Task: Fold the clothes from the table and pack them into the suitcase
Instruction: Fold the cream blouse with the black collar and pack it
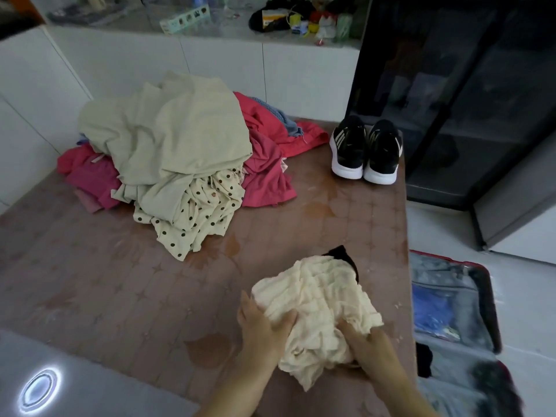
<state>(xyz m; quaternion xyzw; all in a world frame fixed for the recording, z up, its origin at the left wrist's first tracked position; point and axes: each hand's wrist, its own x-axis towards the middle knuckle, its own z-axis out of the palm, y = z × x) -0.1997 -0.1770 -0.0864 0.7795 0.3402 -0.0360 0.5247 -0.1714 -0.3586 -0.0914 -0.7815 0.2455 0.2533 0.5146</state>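
white stripes on the black shoes (365, 152) are the only marking. print on a pale box (184, 18) on the counter (210, 33) is too blurred to read. the table (120, 281) has a glossy brownish-pink cover patterned with stars and squares. it stands against white cupboards (120, 61), with a dark glass cabinet (466, 100) to its right.

the cream cloth (319, 299) lies crumpled near the table's near right edge, over a black piece (346, 257). the left hand (264, 323) presses its left side with straight fingers. the right hand (364, 344) seems to grip its near folds, fingers curled in. the pile (168, 139) of beige, pink and dotted clothes sits far left on the table, well apart from the shoes at the far right corner. the suitcase (493, 308) lies open on the floor just beside the table, with a blue item (430, 308) inside.
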